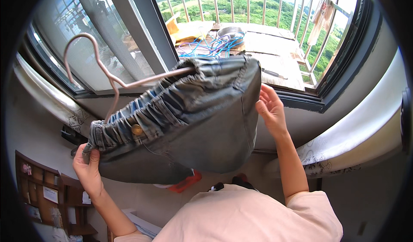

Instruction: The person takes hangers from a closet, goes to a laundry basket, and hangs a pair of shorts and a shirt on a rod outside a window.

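A pair of dark blue-grey denim pants (206, 134) with a gathered elastic waistband and a brass-coloured button is held up in front of me, waist side up. Inside the waistband sits a pinkish-brown clothes hanger (115, 79), its hook pointing up to the left. My left hand (89, 169) pinches the waistband's left corner between thumb and fingers. At the garment's right side edge, my right hand (272, 111) has its thumb and bent fingers closed on the cloth; the fingertips are partly hidden. How long the legs are cannot be seen.
Ahead is an open sliding window (301, 96) with a railed ledge (275, 39) beyond it. On the ledge lie blue cords (211, 46) and a yellow item; a cloth (322, 18) hangs from the rail. Curtains (344, 134) flank the window. Wooden shelves (38, 173) stand lower left.
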Demonstrator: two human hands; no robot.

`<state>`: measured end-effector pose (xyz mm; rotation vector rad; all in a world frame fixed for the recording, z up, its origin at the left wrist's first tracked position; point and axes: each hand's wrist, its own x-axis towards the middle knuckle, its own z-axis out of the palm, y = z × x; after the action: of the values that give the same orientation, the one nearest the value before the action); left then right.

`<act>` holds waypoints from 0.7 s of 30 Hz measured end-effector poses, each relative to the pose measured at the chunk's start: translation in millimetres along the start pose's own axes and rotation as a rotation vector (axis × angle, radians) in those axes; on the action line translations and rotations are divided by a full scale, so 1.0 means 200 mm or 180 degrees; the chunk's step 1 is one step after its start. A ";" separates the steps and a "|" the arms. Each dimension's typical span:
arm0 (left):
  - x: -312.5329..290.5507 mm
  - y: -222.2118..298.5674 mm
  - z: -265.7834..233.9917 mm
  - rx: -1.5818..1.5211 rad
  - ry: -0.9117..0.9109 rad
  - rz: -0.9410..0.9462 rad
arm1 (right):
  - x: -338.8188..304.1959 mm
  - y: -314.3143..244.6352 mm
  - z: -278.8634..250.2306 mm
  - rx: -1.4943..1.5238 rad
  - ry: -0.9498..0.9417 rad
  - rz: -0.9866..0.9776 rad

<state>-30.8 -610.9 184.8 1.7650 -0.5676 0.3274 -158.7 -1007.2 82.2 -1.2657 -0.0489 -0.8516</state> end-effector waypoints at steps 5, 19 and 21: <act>0.08 -0.01 -0.17 -0.0309 0.0267 -0.0260 | -0.09 0.21 0.00 -0.1330 -0.0775 0.0876; -0.02 0.08 -0.39 0.0029 0.0861 -0.0426 | -0.15 0.64 -0.04 -0.0931 -0.0435 0.1146; -0.08 0.16 -0.41 0.0060 0.0979 -0.0398 | -0.18 0.62 -0.01 -0.0683 -0.0903 0.1476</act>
<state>-55.0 -534.0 224.6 1.7169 -0.2339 0.5066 -111.8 -983.7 -35.7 -1.5146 0.1098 -0.2796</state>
